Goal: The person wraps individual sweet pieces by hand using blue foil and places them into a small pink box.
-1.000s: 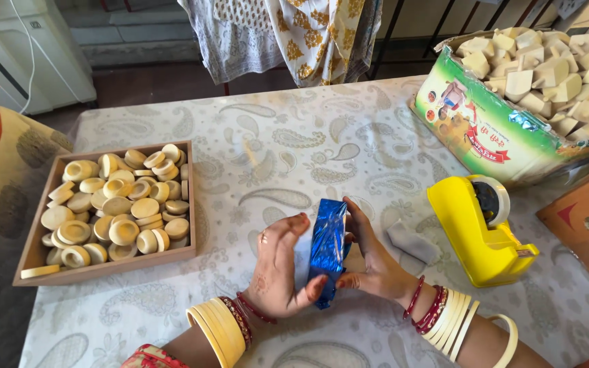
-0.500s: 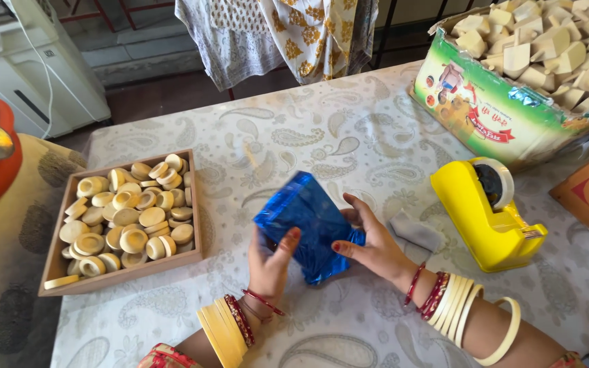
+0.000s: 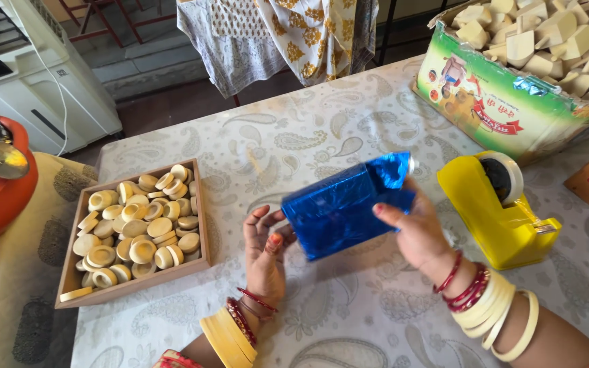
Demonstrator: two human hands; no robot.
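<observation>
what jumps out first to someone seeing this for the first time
The shiny blue foil-wrapped packet at the centre, held up by the right hand, with the left hand open beside it. Next, the bright yellow tape dispenser to its right, and the wooden tray of pale round discs on the left.

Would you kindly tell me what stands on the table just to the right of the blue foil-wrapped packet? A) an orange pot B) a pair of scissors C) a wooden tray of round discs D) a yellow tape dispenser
D: the yellow tape dispenser stands right of the blue foil-wrapped packet held in the right hand.
</observation>
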